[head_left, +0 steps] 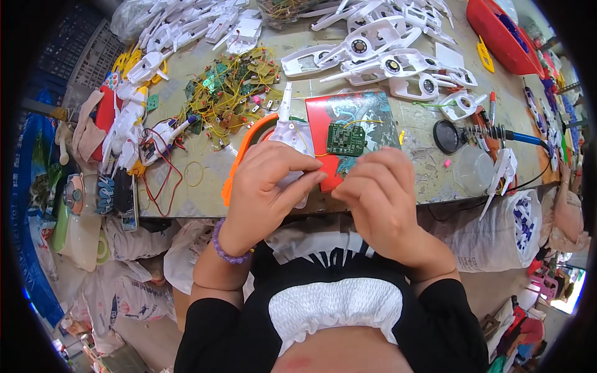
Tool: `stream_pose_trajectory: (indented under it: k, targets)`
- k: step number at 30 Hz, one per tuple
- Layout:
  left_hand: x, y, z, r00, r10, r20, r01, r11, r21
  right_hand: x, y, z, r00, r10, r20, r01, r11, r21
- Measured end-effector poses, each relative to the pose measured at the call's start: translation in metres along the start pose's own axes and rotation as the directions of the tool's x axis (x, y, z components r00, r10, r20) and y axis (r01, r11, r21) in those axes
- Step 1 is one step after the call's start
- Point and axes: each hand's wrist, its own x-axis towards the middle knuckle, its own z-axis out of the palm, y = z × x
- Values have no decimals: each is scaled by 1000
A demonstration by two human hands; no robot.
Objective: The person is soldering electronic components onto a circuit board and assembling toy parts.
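Left hand (pixel 262 181) and right hand (pixel 382 191) by near edge of workbench (pixel 429 177), fingers narrow, cannot tell whether holding anything, green circuit board (pixel 346 140) beyond, on red-and-teal sheet (pixel 317 127)

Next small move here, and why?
I'd probably bring the right hand up to steady the board. It lies on the red-and-teal sheet with a thin yellow wire sticking out, and neither hand visibly holds it. The left hand is over by the white shell; whether it pinches anything is unclear.
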Motion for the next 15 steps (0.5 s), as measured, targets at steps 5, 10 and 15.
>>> stream_pose_trajectory:
  k: [5,10,15]
  targets:
    - [2,-3,-2,995,89,47,-88,996,-19,-1,1,4,994,84,-66,-84,996,-2]
    - [2,-4,1,986,159,50,-162,984,68,-1,2,7,993,86,-84,-85,996,12]
    - [4,-5,5,982,180,53,-183,982,55,4,4,8,992,92,-86,-91,996,19]
